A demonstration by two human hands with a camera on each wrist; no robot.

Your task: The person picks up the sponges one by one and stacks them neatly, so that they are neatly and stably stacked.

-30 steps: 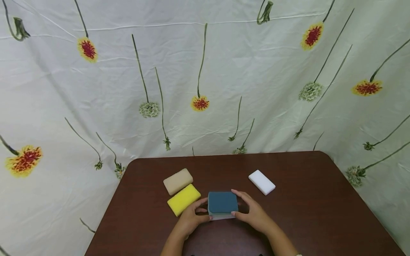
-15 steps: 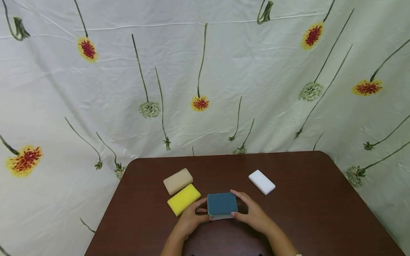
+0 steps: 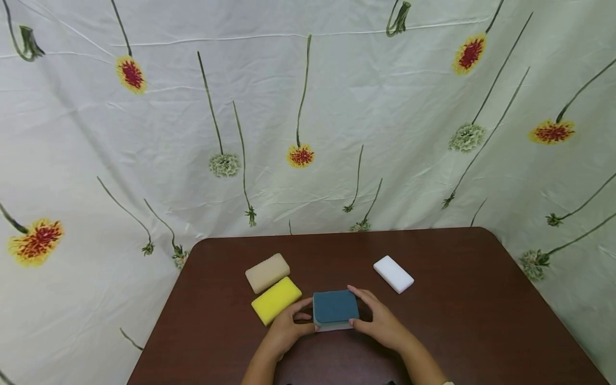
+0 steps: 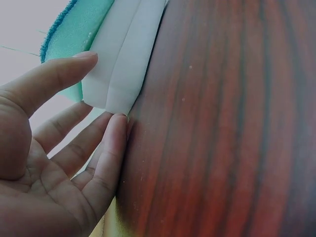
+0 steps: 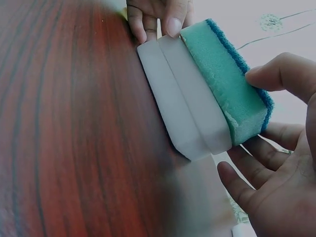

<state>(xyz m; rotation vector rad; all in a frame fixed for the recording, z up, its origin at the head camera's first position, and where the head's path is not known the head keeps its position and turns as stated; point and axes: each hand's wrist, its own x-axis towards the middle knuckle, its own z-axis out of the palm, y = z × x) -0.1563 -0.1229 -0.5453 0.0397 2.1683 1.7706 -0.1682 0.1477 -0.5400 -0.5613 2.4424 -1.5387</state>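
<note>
- Blue-and-green sponge (image 3: pixel 335 307) shifting very slightly toward the person's right since the previous head frame; the right thumb is moving with it.
- Sponge sitting atop two stacked blocks, upper white block (image 5: pixel 193 94) and lower white block (image 5: pixel 165 96), the stack resting on the brown table (image 3: pixel 462 305) between both hands.
- Right hand (image 3: pixel 382 323) pinching the sponge's right end, thumb and fingers spread to its width.
- Left hand (image 3: pixel 284 331) holding the white blocks' left end, thumb pressing the upper one, fingers half curled.
- Yellow sponge (image 3: pixel 276 300) lying just beside the left hand, beige sponge (image 3: pixel 267 273) beyond it.
- Loose white block (image 3: pixel 393 274) lying apart, beyond the right hand.
</note>
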